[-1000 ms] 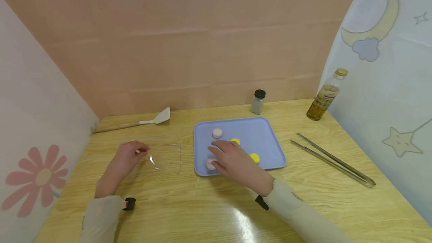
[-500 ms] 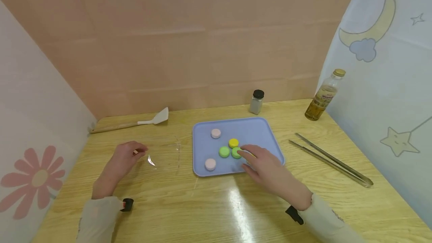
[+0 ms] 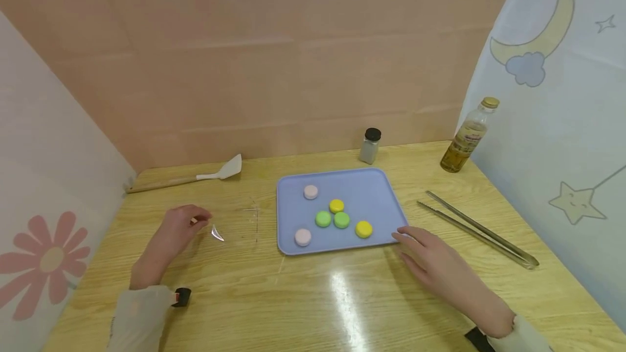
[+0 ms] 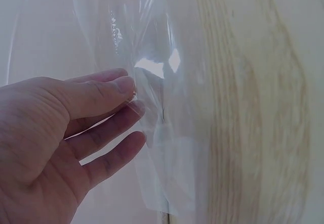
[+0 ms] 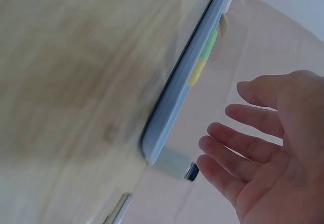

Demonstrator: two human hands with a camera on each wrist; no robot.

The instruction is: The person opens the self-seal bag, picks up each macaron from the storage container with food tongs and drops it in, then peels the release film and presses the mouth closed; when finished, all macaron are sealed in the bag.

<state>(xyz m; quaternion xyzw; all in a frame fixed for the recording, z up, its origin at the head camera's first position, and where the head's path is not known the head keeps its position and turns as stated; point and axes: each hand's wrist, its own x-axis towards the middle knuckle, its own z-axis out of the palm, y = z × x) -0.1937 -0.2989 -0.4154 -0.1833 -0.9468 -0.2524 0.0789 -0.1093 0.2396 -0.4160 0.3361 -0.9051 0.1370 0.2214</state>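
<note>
My left hand (image 3: 178, 232) pinches the edge of a clear plastic bag (image 3: 249, 227) between thumb and forefinger, left of the tray. In the left wrist view the bag (image 4: 157, 107) is see-through and creased, with small printed marks. My right hand (image 3: 435, 265) is by the tray's front right corner, its fingers relaxed and holding nothing. On the blue tray (image 3: 362, 186) lie two pink macarons (image 3: 310, 192), two green macarons (image 3: 323, 219) and two yellow macarons (image 3: 364, 229). The right wrist view shows the tray (image 5: 172, 97) edge-on, apart from the fingers.
Metal tongs (image 3: 479, 230) lie right of the tray. A bottle of amber liquid (image 3: 464, 140) stands at the back right. A small black-capped jar (image 3: 370, 146) is behind the tray. At the back left rests a white spatula (image 3: 225, 169) with a wooden handle. Fabric walls border the table.
My right hand has moved right and back from over the macarons to the tray's front right corner, uncovering the green and yellow ones. The left hand keeps its pinch on the bag.
</note>
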